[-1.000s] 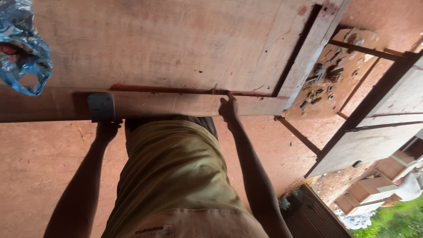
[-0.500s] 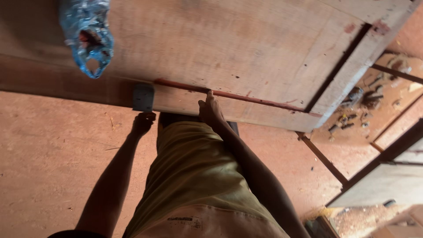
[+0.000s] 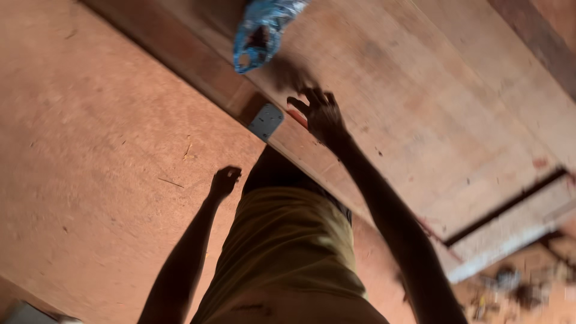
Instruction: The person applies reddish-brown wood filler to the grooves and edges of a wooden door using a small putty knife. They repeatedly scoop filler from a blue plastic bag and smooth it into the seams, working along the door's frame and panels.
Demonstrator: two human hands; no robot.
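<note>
My right hand (image 3: pixel 321 114) hovers over a wide wooden board (image 3: pixel 420 120), fingers spread and holding nothing. A crumpled blue plastic bag (image 3: pixel 261 30) lies on the board just beyond the fingertips. A small grey metal plate (image 3: pixel 266 122) sits on the board's near edge, left of that hand. My left hand (image 3: pixel 225 180) hangs lower, beside my yellow shorts (image 3: pixel 288 246), fingers curled in and empty, apart from the board.
Reddish earth floor (image 3: pixel 90 150) fills the left side. A dark gap (image 3: pixel 504 207) runs between boards at the right. Blurred small debris (image 3: pixel 510 288) lies at the bottom right. A pale object (image 3: pixel 24 312) shows at the bottom left corner.
My right hand left the board's edge and moved up toward the blue bag, fingers now spread. My left hand dropped away from the metal plate. The view has swung around.
</note>
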